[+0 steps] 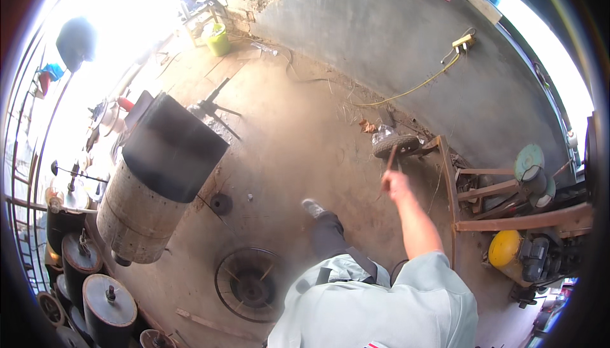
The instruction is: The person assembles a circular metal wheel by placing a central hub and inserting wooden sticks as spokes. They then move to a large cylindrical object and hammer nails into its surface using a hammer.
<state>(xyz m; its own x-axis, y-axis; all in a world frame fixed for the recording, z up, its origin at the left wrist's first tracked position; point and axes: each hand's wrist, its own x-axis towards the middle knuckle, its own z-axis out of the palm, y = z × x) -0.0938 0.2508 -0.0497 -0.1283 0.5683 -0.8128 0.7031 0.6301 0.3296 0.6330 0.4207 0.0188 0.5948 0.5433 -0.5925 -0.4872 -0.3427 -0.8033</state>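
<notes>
My right arm reaches forward with its hand (398,186) closed around a thin brown rod (391,157). The rod's far end overlaps a small black tyre (406,140) in the picture; whether they touch, I cannot tell. The tyre sits by the end of a rusty brown metal frame (448,186), to the right of my hand. Clear plastic (382,134) and a dry brown leaf (367,126) lie just beyond the tyre. My left hand is out of sight, and my foot (312,207) is on the dusty floor.
On the left stands a large grey cylinder with a black cover (175,148), near several dark rollers (109,301). A round metal ring with spokes (251,284) lies by my legs. A yellow-topped motor unit (505,249) is at right. Along the wall runs a yellow cable (406,97).
</notes>
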